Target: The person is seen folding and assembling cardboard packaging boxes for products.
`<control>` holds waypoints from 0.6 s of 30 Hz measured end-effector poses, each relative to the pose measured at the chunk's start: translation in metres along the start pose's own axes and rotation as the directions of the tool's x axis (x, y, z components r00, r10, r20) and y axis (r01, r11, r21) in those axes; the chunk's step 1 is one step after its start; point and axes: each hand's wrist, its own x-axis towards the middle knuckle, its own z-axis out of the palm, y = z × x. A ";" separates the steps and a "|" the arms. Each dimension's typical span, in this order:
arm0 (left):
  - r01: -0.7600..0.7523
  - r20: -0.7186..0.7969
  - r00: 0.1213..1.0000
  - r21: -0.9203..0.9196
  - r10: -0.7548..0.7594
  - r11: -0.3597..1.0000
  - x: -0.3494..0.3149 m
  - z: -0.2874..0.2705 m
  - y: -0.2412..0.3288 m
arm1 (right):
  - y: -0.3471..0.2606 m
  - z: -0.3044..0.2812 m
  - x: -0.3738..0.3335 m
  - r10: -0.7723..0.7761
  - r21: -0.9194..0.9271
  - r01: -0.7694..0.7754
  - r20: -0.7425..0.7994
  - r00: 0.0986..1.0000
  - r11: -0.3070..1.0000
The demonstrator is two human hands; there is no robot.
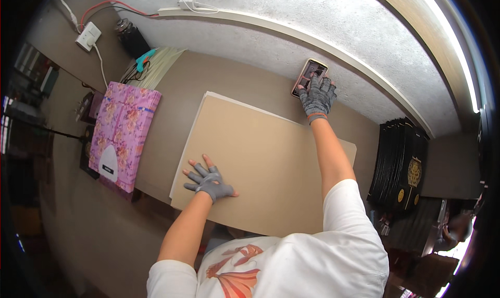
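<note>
Phone, upper right of centre: my right hand lies over it, whether gripping I cannot tell; a careless push could slide it. My left hand rests spread, holding nothing, on cardboard mid-frame; uneven leaning could skew it.

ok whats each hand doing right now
Left hand: open, spread on the board, holding nothing.
Right hand: on the phone; whether gripping it cannot be told.
</note>
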 end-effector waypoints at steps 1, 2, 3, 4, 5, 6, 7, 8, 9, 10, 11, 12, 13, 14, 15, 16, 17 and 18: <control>0.001 0.001 1.000 0.000 -0.001 1.000 -0.001 -0.001 0.000 | 0.003 0.004 -0.006 -0.035 0.080 0.040 -0.055 0.998 0.996; 0.003 0.000 1.000 0.000 -0.003 1.000 -0.001 -0.001 0.001 | 0.007 0.008 -0.012 -0.034 0.080 0.039 -0.054 0.998 0.996; 0.007 0.000 1.000 0.001 -0.007 1.000 -0.002 -0.001 0.001 | 0.008 0.008 -0.019 -0.024 0.091 0.025 -0.012 1.000 0.996; 0.007 0.003 1.000 0.005 -0.007 1.000 -0.002 -0.001 0.001 | 0.011 0.009 -0.025 -0.013 0.102 0.010 0.031 0.999 0.995; 0.009 0.001 1.000 0.005 -0.009 1.000 -0.002 0.000 0.000 | 0.013 0.009 -0.030 -0.010 0.101 0.006 0.035 0.999 0.995; 0.009 -0.003 1.000 0.006 -0.009 1.000 -0.001 0.000 0.001 | 0.016 0.009 -0.034 -0.012 0.090 0.007 0.058 0.998 0.996; 0.007 -0.002 1.000 0.011 -0.007 1.000 -0.001 0.000 0.002 | 0.018 0.009 -0.038 -0.014 0.080 0.007 0.082 0.997 0.997; 0.011 -0.002 1.000 0.016 -0.011 1.000 -0.001 0.000 0.002 | 0.021 0.009 -0.040 -0.009 0.078 0.003 0.084 0.996 0.997; 0.015 -0.003 1.000 0.020 -0.015 1.000 -0.002 0.000 0.003 | 0.024 0.008 -0.043 -0.029 0.054 0.023 0.100 0.995 0.998; 0.015 -0.001 1.000 0.024 -0.015 1.000 -0.002 0.000 0.003 | 0.027 0.007 -0.045 -0.048 0.031 0.044 0.117 0.992 0.999; 0.021 -0.001 1.000 0.027 -0.021 0.999 -0.002 -0.001 0.004 | 0.029 0.006 -0.046 -0.044 0.030 0.041 0.120 0.992 0.999; 0.026 -0.002 1.000 0.031 -0.026 0.999 -0.002 -0.001 0.004 | 0.032 0.005 -0.047 -0.088 0.000 0.089 0.155 0.984 0.996; 0.025 -0.001 1.000 0.034 -0.025 0.999 0.000 0.001 0.003 | 0.034 0.005 -0.048 -0.130 -0.027 0.137 0.190 0.973 0.990; 0.025 -0.015 1.000 0.038 -0.025 0.999 0.003 0.004 0.002 | 0.035 0.005 -0.049 -0.127 -0.028 0.134 0.192 0.973 0.991; 0.025 -0.029 0.999 0.042 -0.024 0.999 0.005 0.005 0.002 | 0.037 0.005 -0.051 -0.139 -0.054 0.153 0.202 0.969 0.987; 0.024 -0.028 0.999 0.045 -0.023 0.999 0.006 0.006 0.002 | 0.038 0.006 -0.052 -0.152 -0.080 0.172 0.212 0.965 0.982; 0.027 -0.031 0.999 0.046 -0.025 0.999 0.005 0.006 0.003 | 0.039 0.006 -0.053 -0.149 -0.080 0.170 0.213 0.966 0.982; 0.030 -0.034 0.999 0.046 -0.028 0.998 0.006 0.006 0.003 | 0.038 0.006 -0.053 -0.130 -0.072 0.150 0.229 0.965 0.986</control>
